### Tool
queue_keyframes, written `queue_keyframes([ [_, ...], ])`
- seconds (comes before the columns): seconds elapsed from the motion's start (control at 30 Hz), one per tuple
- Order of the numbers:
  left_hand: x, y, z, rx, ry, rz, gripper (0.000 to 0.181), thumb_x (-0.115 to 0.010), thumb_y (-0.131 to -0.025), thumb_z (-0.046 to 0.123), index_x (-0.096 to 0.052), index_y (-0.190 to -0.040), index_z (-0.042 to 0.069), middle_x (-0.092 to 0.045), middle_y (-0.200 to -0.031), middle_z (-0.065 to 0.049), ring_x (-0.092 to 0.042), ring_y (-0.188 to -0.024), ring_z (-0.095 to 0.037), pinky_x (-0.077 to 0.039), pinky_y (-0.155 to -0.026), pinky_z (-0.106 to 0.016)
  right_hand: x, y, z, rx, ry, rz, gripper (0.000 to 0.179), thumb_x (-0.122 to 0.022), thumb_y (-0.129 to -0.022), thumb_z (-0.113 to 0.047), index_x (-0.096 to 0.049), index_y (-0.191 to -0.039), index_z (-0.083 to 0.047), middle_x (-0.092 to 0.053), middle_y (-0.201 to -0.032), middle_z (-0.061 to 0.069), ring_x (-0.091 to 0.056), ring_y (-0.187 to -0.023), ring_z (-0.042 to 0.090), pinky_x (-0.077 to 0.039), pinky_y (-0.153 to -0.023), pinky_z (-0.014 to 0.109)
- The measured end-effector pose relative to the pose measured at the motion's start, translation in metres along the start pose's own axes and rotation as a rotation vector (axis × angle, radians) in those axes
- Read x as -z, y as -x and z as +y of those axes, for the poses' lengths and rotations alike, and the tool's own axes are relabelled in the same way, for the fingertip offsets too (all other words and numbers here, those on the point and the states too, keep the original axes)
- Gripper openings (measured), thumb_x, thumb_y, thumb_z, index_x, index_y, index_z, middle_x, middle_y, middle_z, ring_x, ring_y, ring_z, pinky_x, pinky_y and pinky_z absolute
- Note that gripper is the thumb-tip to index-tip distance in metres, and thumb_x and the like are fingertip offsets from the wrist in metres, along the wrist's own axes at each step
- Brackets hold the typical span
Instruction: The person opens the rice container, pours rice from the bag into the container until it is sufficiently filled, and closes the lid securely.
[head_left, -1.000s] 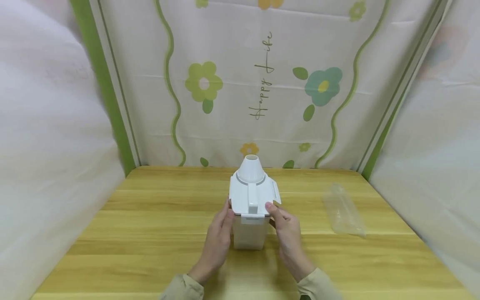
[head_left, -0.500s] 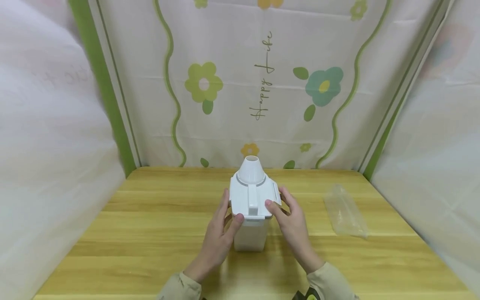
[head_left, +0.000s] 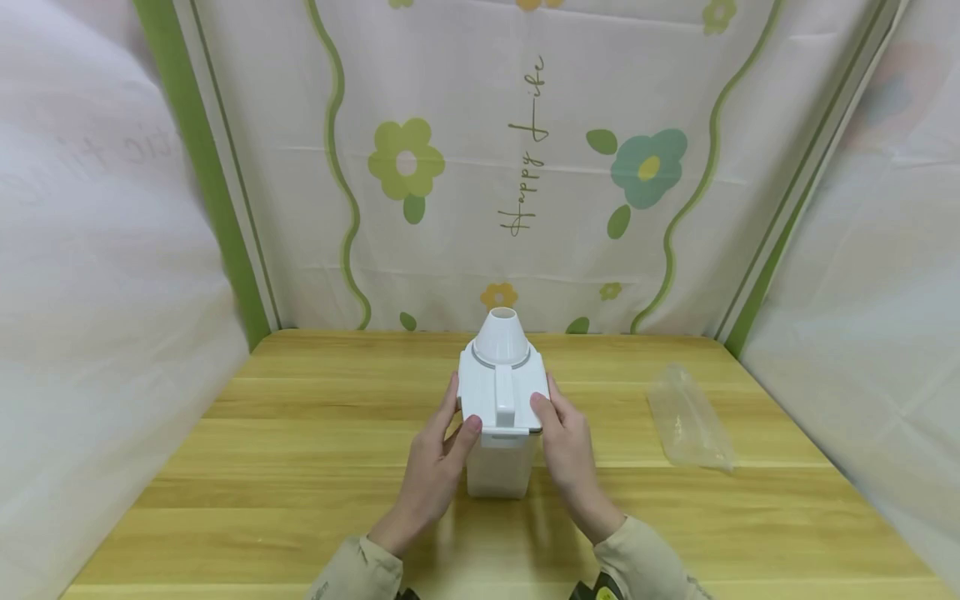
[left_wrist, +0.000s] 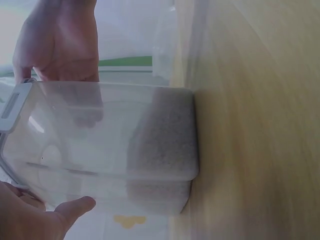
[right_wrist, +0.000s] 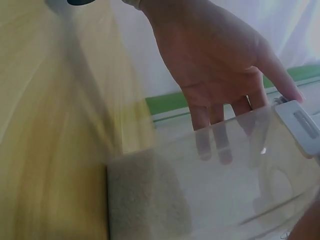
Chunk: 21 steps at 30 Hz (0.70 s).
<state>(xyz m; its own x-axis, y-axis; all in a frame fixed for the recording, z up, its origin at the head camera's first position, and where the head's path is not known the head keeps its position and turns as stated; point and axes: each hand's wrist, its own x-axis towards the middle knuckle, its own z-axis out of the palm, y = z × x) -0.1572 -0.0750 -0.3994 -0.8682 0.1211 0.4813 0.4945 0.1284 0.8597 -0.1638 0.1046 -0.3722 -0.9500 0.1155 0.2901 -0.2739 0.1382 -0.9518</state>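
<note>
A clear plastic storage container (head_left: 499, 473) stands upright on the table, with pale grains (left_wrist: 162, 145) filling its lower part. On its white lid (head_left: 481, 392) sits a white cone-shaped measuring cup (head_left: 501, 342), its handle pointing towards me. My left hand (head_left: 429, 479) holds the left side, thumb by the front corner and fingers along the lid's edge. Across from it, my right hand (head_left: 568, 454) grips the right side, its thumb on the lid. In the right wrist view, the right fingers (right_wrist: 220, 135) reach along the far side of the clear wall.
To the right lies a flat clear plastic bag (head_left: 690, 421) on the wooden table (head_left: 300, 467). White flowered cloth (head_left: 465, 108) hangs behind the table, with more cloth along both sides.
The lid's right side flap stuck out earlier and now lies down against the container. My right fingers, spread half a second ago, have moved inward to that side.
</note>
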Motion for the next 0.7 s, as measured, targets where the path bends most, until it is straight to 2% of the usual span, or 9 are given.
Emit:
queue_keyframes([
  [0.33,-0.0027,-0.0007,0.0000,0.011,0.000,0.020,0.065,-0.055,-0.103,0.028,-0.021,-0.157,0.013,-0.034,-0.154,-0.004,-0.036,-0.137,-0.018,-0.044,-0.098,-0.029,-0.0037,0.0028,-0.0001,-0.026,-0.096,-0.016,0.056,-0.048,-0.104,-0.026,-0.034,-0.148,0.006,-0.031,-0.154,0.014,-0.026,-0.142,0.026,-0.019,-0.117,0.040],
  [0.53,-0.0056,0.0008,-0.0001,-0.005,0.004,0.021,0.064,-0.053,-0.104,0.025,-0.020,-0.156,0.008,-0.030,-0.156,-0.006,-0.033,-0.139,-0.021,-0.043,-0.099,-0.031,-0.0059,0.0055,-0.0013,-0.091,-0.221,-0.033,0.056,-0.047,-0.104,-0.025,-0.033,-0.148,0.006,-0.029,-0.156,0.007,-0.023,-0.143,0.020,-0.019,-0.117,0.038],
  [0.63,-0.0069,0.0012,0.0004,-0.002,0.007,0.029,0.064,-0.052,-0.104,0.026,-0.019,-0.156,0.008,-0.027,-0.157,-0.003,-0.031,-0.140,-0.020,-0.043,-0.099,-0.030,-0.0079,0.0061,-0.0035,-0.116,-0.299,-0.033,0.053,-0.047,-0.104,-0.024,-0.036,-0.147,0.006,-0.029,-0.156,0.006,-0.021,-0.144,0.020,-0.018,-0.117,0.039],
  [0.7,-0.0076,0.0015,0.0010,-0.001,0.003,0.033,0.063,-0.051,-0.105,0.026,-0.018,-0.157,0.010,-0.027,-0.157,-0.004,-0.030,-0.140,-0.021,-0.042,-0.100,-0.030,-0.0085,0.0065,-0.0049,-0.135,-0.338,-0.030,0.050,-0.047,-0.103,-0.024,-0.043,-0.143,0.006,-0.036,-0.153,0.009,-0.027,-0.142,0.021,-0.021,-0.116,0.039],
])
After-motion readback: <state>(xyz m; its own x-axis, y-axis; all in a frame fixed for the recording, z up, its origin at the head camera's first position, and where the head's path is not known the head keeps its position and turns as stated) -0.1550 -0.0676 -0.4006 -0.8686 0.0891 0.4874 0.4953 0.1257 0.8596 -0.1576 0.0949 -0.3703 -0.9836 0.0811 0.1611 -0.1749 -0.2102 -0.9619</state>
